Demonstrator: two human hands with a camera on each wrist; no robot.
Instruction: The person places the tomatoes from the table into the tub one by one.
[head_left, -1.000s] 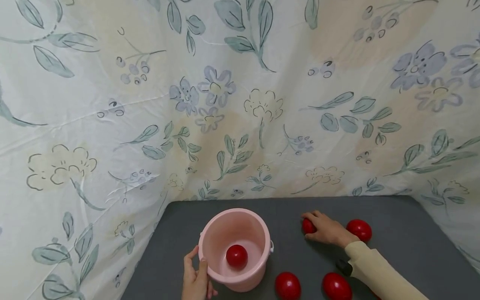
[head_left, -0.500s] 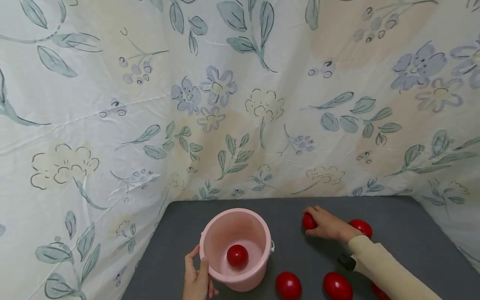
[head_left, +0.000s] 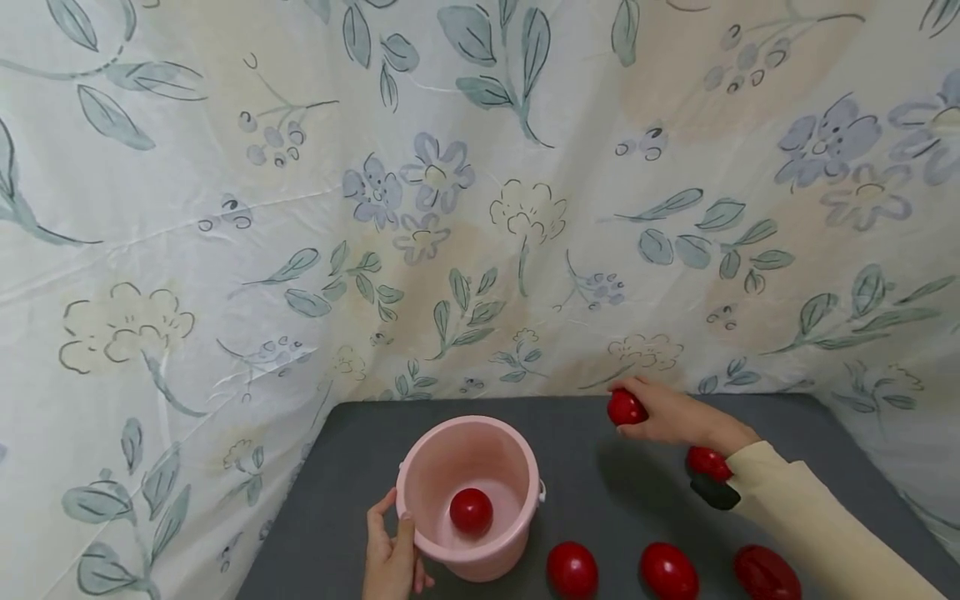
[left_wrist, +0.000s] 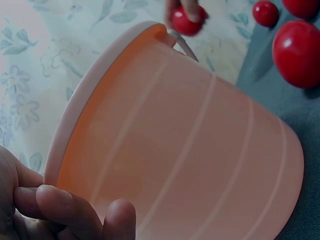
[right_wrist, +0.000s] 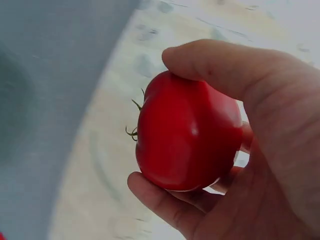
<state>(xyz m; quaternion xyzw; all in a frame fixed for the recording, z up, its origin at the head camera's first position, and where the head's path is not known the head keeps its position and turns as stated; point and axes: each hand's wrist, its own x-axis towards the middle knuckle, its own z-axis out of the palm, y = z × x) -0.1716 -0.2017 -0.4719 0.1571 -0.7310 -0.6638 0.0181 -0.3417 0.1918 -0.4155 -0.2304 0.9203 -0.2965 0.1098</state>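
I've got the tomato [right_wrist: 189, 132] lifted off the desk [head_left: 600, 492], right hand [head_left: 667, 414] grip clamped around its sides. Looks smooth, light, bruisable, so I'd hold the flanks gently. Stem end points left in the wrist view, axis roughly level. Left hand [head_left: 390, 558] grips the pink bucket [head_left: 517, 542] rim.

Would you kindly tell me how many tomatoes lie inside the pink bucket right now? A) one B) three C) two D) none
A: the head view shows a single tomato on the floor of the bucket; the rest are on the mat or in the right hand.
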